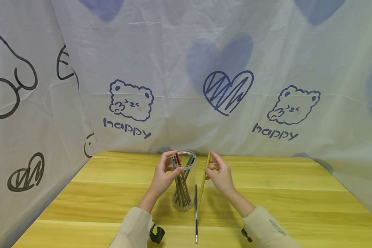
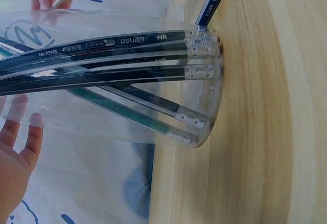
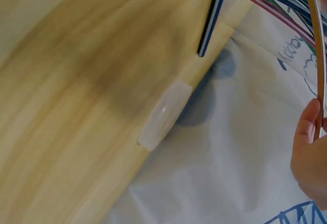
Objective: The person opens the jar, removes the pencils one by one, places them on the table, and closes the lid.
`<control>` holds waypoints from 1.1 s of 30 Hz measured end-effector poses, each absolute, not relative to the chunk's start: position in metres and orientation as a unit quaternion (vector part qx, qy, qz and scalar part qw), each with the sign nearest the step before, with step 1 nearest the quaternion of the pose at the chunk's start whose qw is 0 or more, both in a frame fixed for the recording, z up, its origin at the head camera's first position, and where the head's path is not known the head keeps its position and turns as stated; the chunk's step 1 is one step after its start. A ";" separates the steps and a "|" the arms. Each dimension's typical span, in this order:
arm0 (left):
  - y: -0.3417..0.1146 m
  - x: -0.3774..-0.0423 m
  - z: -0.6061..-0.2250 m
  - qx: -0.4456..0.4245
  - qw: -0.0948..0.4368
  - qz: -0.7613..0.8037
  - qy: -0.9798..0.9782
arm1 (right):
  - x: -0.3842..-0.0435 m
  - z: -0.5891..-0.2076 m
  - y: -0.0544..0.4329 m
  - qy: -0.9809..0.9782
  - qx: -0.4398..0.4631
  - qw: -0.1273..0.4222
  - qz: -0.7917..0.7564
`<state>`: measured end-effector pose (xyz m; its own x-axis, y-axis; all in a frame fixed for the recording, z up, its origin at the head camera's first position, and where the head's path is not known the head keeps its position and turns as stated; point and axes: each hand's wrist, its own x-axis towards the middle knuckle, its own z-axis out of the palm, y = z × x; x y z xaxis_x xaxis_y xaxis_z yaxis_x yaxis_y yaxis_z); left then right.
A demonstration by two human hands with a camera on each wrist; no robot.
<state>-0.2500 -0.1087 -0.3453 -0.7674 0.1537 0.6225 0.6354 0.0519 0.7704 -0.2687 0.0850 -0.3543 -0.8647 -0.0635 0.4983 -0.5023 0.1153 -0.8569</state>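
Note:
My left hand point(image 1: 163, 175) grips the clear jar point(image 1: 191, 181) near its rim, fingers on the far side and thumb at the front. Inside lean several pencils point(image 1: 180, 194), mostly dark, with a green and a red one among them. Their eraser ends rest at the jar's bottom, plain in the left wrist view. To the right of the jar, my right hand point(image 1: 220, 174) pinches a yellow pencil point(image 1: 202, 189) near its top, and it slants downward. Its lower end overlaps a dark pencil point(image 1: 196, 227) on the table, whose silvery end points toward me.
The wood-grain table point(image 1: 282, 206) ends at a white printed cloth point(image 1: 173, 69) hanging behind it, with another at the left. A translucent strip point(image 3: 166, 114) sits along the table's edge in the right wrist view. Small black devices point(image 1: 157, 234) are worn by both sleeves.

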 end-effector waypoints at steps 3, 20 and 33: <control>-0.109 -0.250 -0.346 -0.281 0.191 -0.628 -0.700 | -0.271 -0.359 0.084 -0.733 0.185 0.153 0.637; -0.108 -0.250 -0.347 -0.278 0.189 -0.627 -0.702 | -0.278 -0.384 0.081 -0.757 0.124 0.032 0.641; -0.108 -0.250 -0.345 -0.279 0.191 -0.626 -0.703 | -0.280 -0.389 0.077 -0.794 0.118 -0.023 0.596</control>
